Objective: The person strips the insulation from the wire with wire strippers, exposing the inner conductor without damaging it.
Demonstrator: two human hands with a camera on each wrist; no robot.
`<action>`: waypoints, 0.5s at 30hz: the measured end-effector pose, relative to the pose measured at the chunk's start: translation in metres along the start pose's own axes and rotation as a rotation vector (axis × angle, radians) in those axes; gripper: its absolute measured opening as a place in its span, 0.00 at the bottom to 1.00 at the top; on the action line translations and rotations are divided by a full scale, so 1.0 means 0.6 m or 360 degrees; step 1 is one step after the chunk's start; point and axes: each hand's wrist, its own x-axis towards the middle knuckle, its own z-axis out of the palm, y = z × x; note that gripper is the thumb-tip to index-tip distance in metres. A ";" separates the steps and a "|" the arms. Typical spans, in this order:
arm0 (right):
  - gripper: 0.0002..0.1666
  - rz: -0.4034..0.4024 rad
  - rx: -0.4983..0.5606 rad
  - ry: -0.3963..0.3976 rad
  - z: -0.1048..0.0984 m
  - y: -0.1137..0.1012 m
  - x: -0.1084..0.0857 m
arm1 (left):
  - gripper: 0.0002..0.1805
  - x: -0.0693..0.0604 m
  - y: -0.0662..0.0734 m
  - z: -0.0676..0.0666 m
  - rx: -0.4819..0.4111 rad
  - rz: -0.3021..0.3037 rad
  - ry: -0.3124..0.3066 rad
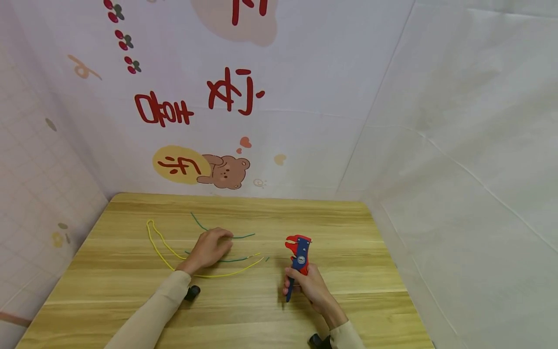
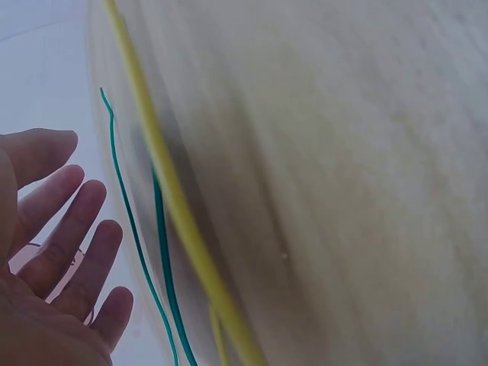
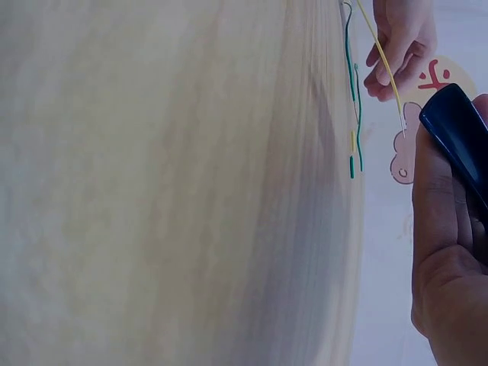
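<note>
My right hand (image 1: 311, 286) grips a red and blue wire stripper (image 1: 301, 252) by its handles, with the jaws pointing away from me. In the right wrist view, the dark handle (image 3: 460, 133) rests across the fingers. My left hand (image 1: 211, 247) is over the green wires, fingers relaxed and apart in the left wrist view, pinching nothing I can see. One green wire (image 1: 243, 236) passes by its fingertips; whether they touch cannot be told. A second green wire (image 1: 233, 261) with a bared end lies nearer me. The long yellow wire (image 1: 159, 250) loops under the left wrist.
Short cut bits of yellow insulation (image 3: 353, 141) and green insulation (image 3: 351, 167) lie near the wire ends. The wooden table (image 1: 235, 315) meets printed white sheeting (image 1: 301, 145) at the back and sides. Black wrist cameras (image 1: 192, 293) sit beneath the sleeves.
</note>
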 end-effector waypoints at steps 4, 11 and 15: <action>0.22 -0.0004 -0.0002 -0.0001 0.000 0.000 -0.001 | 0.15 0.001 -0.002 0.002 0.0008 -0.0014 -0.0020; 0.19 -0.0001 0.0001 -0.0001 0.002 0.000 -0.003 | 0.17 0.005 -0.004 0.006 0.0082 0.0027 -0.0047; 0.17 -0.0003 -0.0008 -0.0001 0.002 0.000 -0.003 | 0.18 0.005 -0.005 0.007 0.0121 0.0059 -0.0069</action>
